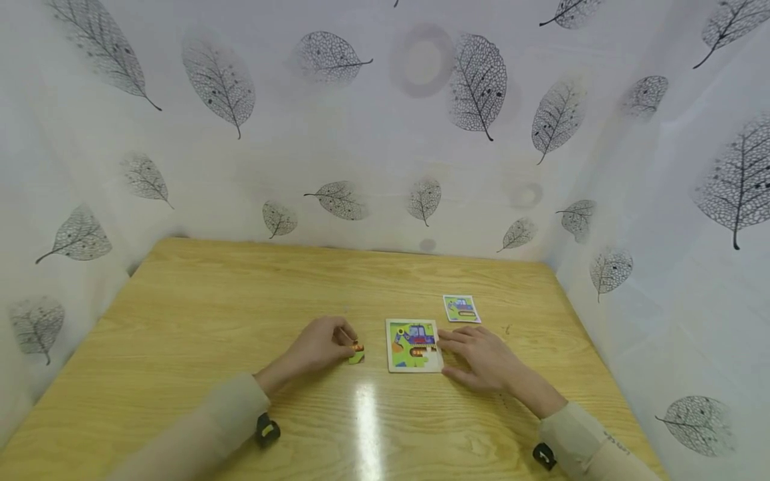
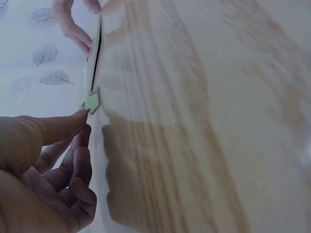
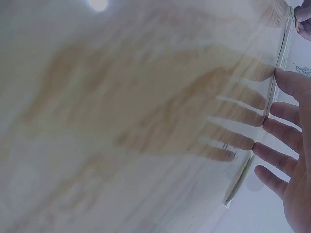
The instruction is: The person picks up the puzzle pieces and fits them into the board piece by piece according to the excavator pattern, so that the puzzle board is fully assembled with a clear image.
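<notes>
Between thumb and fingertips my left hand pinches a jigsaw piece, green with an orange and dark part, just left of the puzzle board. In the left wrist view the piece shows its green face beyond the thumb. The square puzzle board has a pale wooden border and a blue and purple excavator picture; a pale gap shows at its lower right. My right hand touches the board's right edge, thumb and fingers extended. The right wrist view shows those fingers spread near the tabletop.
A small picture card with a similar excavator lies behind the right hand, up and right of the board. All this is on a wooden table. White leaf-patterned sheeting encloses the back and sides.
</notes>
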The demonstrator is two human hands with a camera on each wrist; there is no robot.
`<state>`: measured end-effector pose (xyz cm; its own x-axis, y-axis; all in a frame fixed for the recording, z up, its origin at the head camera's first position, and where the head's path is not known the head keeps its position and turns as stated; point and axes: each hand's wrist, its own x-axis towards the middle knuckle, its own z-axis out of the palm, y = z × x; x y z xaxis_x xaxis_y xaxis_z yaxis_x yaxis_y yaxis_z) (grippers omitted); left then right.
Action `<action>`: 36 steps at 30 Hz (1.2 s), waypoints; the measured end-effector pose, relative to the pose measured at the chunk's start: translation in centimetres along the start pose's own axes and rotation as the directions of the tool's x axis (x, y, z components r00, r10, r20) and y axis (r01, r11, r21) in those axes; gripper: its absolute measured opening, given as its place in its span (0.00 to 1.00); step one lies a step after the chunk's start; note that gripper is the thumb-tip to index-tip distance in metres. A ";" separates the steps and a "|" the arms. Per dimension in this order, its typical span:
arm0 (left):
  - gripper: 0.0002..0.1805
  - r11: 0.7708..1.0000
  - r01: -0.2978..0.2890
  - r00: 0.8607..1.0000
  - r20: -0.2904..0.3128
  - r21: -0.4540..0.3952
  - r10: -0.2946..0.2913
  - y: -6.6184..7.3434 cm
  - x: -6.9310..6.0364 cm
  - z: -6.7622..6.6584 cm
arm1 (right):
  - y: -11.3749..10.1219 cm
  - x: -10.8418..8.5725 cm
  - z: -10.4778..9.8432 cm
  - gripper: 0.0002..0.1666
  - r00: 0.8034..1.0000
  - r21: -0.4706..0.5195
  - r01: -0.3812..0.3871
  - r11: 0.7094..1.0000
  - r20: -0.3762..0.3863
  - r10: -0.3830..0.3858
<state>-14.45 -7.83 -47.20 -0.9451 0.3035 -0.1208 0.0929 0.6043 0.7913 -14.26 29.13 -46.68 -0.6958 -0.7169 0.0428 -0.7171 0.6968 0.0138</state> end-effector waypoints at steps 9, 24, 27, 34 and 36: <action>0.08 0.983 0.010 0.998 0.064 -0.182 0.002 1.3 1.1 0.7 | 0.0 0.0 0.0 0.31 1.000 0.013 -0.016 1.000 0.014 0.016; 0.05 0.977 -0.071 0.993 0.074 -0.200 0.088 5.3 3.5 6.0 | 0.0 -0.1 0.2 0.31 0.999 0.035 -0.037 0.999 0.009 0.036; 0.04 0.981 -0.049 0.995 0.080 -0.190 0.065 6.1 3.8 6.9 | 0.0 -0.2 0.4 0.31 0.999 0.042 -0.039 0.998 0.015 0.039; 0.05 0.987 -0.078 0.995 0.056 -0.141 0.086 7.2 4.3 8.8 | 0.1 -0.1 0.4 0.31 1.000 0.037 -0.013 0.999 -0.025 0.014; 0.04 0.990 -0.084 0.995 0.041 -0.115 0.089 7.3 4.4 9.1 | 0.1 0.0 0.4 0.30 0.999 0.026 0.001 1.000 -0.044 0.000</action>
<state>-15.10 4.64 -47.48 -0.9196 0.3858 -0.0743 0.1351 0.4880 0.8623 -14.36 29.21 -47.11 -0.6934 -0.7153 0.0865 -0.7187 0.6952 -0.0123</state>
